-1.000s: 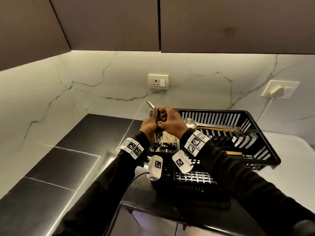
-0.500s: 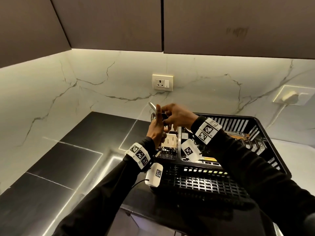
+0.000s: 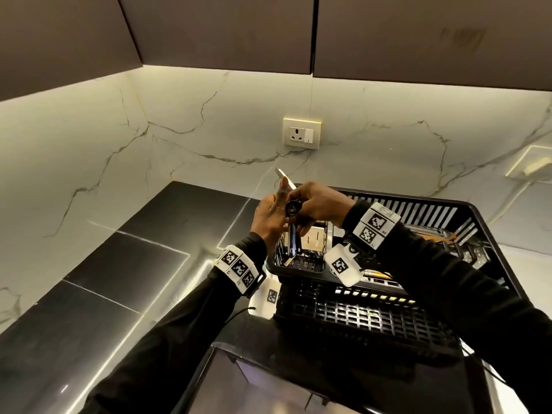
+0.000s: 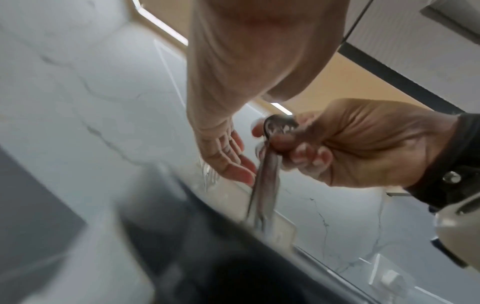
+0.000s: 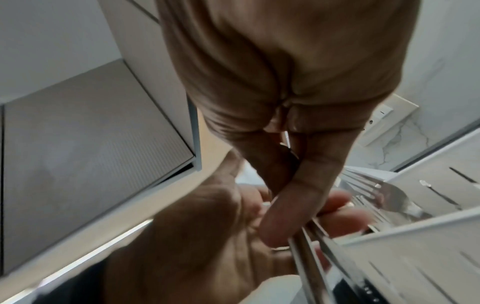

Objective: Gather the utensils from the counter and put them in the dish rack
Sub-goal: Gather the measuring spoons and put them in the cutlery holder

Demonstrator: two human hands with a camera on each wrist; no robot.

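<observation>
The right hand (image 3: 316,207) is curled tight round the upper ends of a bunch of utensils (image 3: 292,234), which hang almost straight down with their lower ends just inside the small cutlery pocket (image 3: 298,264) at the near left corner of the dish rack (image 3: 478,222). The left hand (image 3: 268,216) stands just left of the bunch with its fingers straight and relaxed, gripping nothing; whether it touches the metal I cannot tell, and a further piece of metal (image 3: 282,176) shows beyond its fingertips. The main risk, as I judge it, is the release: several smooth handles are held in one fist, and if the grip loosens unevenly one piece may slide ahead of the others, strike the pocket's rim and tip out over the left side onto the dark bench (image 3: 125,264). The pocket looks narrow, and a pale flat piece (image 3: 313,240) already stands on its right side, so the lower ends could catch on it or on the grid floor and leave the bunch leaning. The rack also sits close to the near edge of its stand, so a hard downward push could shift it. The wrist views are blurred, so how many pieces are in the bunch stays uncertain.
</observation>
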